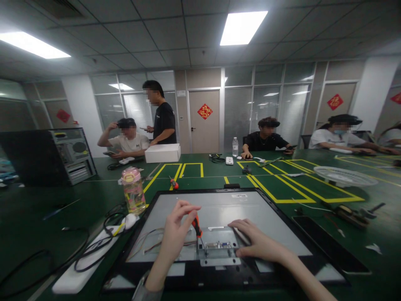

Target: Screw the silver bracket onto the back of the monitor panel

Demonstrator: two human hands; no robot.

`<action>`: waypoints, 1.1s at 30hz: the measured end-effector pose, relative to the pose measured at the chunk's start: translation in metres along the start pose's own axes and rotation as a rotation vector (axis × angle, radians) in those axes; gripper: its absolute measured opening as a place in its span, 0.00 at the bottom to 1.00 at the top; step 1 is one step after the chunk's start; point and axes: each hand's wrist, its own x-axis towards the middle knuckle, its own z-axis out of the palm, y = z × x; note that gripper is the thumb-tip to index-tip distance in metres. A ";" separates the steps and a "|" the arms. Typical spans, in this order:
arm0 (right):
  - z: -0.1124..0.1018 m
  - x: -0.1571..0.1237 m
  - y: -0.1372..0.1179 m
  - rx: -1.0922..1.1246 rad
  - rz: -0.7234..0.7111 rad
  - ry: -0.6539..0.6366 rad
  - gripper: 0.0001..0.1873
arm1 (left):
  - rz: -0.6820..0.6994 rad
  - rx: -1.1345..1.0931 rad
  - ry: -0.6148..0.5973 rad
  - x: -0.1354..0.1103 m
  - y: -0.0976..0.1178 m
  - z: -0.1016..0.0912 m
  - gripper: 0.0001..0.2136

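My left hand (180, 225) grips the top of a screwdriver (196, 225) with an orange and black handle. The screwdriver leans, its tip down at the left part of a metal bracket (219, 247) with connector ports. Fingers of my right hand (255, 240) rest along the right edge of that bracket, thumb and fingers apart. Beneath both lies a flat display panel (269, 209), grey-backed with a black frame. Thin loose wires (153, 242) run over the panel left of the bracket.
Left of the panel stand a pink-lidded bottle (134, 192) and a white power strip (84, 263) with black cables. A black phone-like slab (328, 242) lies at right. Beyond are another screwdriver (174, 183), a white box (163, 153), a computer case (46, 156) and several people.
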 end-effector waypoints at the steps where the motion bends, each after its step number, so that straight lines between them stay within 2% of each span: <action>1: 0.000 0.000 0.000 -0.002 0.004 -0.001 0.39 | -0.004 -0.003 -0.002 0.001 0.001 -0.001 0.12; 6: -0.001 -0.001 -0.003 -0.002 0.008 0.004 0.39 | -0.076 -0.092 -0.090 0.001 0.006 -0.003 0.14; 10: -0.002 -0.001 -0.004 0.009 0.007 0.002 0.38 | -0.051 -0.108 -0.149 -0.001 0.003 0.000 0.14; 16: -0.002 -0.001 -0.004 0.008 -0.018 0.010 0.38 | 0.022 0.016 -0.057 -0.002 -0.001 0.004 0.11; 20: -0.003 -0.002 -0.005 0.006 -0.009 0.011 0.38 | 0.028 -0.010 -0.091 -0.003 0.004 0.005 0.13; 25: -0.004 -0.002 -0.006 0.016 -0.018 0.007 0.38 | 0.016 0.030 -0.016 -0.004 0.004 0.007 0.12; 30: -0.003 -0.001 -0.005 0.017 -0.016 0.010 0.38 | 0.007 -0.044 -0.097 -0.004 0.003 0.007 0.14; 33: -0.002 -0.001 -0.003 0.019 -0.009 0.012 0.39 | 0.014 0.019 -0.041 -0.005 0.002 0.008 0.11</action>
